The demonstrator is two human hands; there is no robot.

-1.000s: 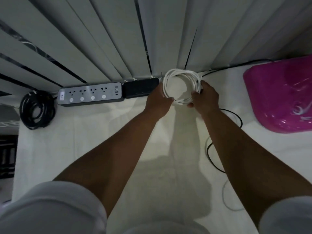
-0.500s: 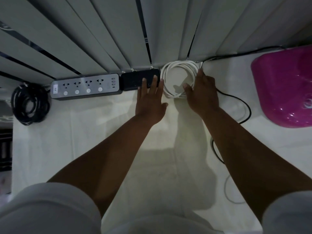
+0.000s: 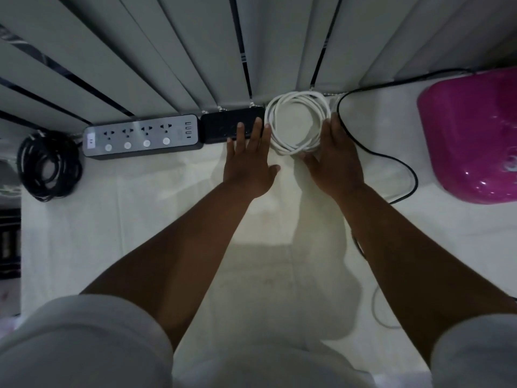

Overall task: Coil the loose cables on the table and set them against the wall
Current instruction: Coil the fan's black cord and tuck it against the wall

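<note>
A coiled white cable (image 3: 297,123) lies flat on the white table (image 3: 140,219), its far edge against the slatted wall (image 3: 195,51). My left hand (image 3: 249,161) lies flat with straight fingers just left of the coil, fingertips at its left edge and over a black box (image 3: 223,125). Straight-fingered too, my right hand (image 3: 335,161) touches the coil's right and near edge. A loose black cable (image 3: 402,169) curves on the table right of my right hand. At the far left by the wall sits a coiled black cable (image 3: 49,166).
A grey power strip (image 3: 142,138) lies along the wall left of the black box. A pink plastic container (image 3: 472,135) stands at the right. A thin white cable (image 3: 376,306) loops near my right forearm.
A second ago both hands gripped the white coil a little off the wall. They set it down against the wall and let go, and now lie flat beside it.
</note>
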